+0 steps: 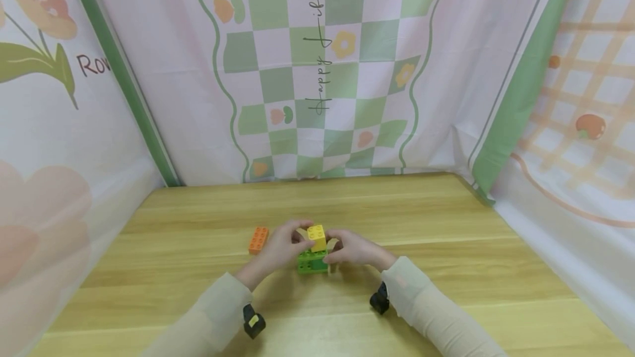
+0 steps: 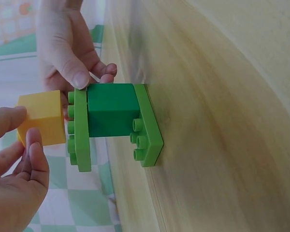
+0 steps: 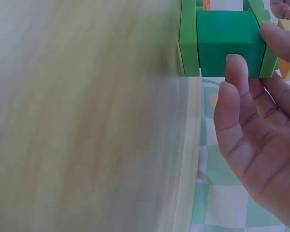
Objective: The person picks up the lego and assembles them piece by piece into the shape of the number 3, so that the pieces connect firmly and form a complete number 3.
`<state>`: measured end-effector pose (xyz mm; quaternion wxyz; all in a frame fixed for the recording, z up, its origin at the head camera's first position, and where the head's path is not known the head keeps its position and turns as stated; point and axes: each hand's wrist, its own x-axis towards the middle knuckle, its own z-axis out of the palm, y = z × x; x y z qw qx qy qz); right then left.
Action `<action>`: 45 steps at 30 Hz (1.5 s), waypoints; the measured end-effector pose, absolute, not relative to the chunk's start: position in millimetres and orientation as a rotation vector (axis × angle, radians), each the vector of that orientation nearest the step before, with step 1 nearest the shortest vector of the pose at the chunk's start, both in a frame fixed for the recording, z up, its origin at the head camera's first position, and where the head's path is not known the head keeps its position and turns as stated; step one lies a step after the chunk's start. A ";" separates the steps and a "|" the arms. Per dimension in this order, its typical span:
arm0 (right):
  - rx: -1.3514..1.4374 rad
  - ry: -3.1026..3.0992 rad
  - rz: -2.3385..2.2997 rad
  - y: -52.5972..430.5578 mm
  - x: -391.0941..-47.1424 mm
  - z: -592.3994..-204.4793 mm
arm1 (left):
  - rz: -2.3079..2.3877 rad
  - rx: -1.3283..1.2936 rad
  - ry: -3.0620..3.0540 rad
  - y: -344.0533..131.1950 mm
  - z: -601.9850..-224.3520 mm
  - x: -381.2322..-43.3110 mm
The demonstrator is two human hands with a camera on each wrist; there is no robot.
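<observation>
My left hand (image 1: 284, 245) pinches a yellow block (image 2: 42, 118) between thumb and fingers, right over the studs of a green toy-brick stack (image 1: 308, 267). That stack has a dark green block (image 2: 113, 110) between two light green studded plates, the upper plate (image 2: 82, 150) and the lower plate (image 2: 153, 135), which rests on the table. With thumb and fingers my right hand (image 1: 356, 249) grips the upper plate at the stack's right end. In the left wrist view a narrow gap shows between the yellow block and the studs.
An orange studded brick (image 1: 258, 240) lies on the wooden table (image 1: 198, 269) just left of my left hand. Printed cloth (image 1: 337, 81) hangs behind the table and along both sides. Black wrist cameras (image 1: 254, 322) hang below my sleeves.
</observation>
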<state>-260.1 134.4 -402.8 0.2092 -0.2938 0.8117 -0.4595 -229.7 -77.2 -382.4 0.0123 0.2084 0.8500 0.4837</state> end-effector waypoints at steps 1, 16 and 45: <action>-0.821 2.252 -1.282 134.5 -260.2 -402.9 | 1.504 0.652 2.650 -77.2 -382.7 -229.8; -0.870 2.253 -1.279 134.7 -260.1 -402.8 | 1.409 0.780 2.693 -76.7 -386.7 -228.9; -0.849 2.266 -1.283 134.4 -259.4 -403.4 | 1.140 1.043 2.817 -77.1 -382.3 -230.0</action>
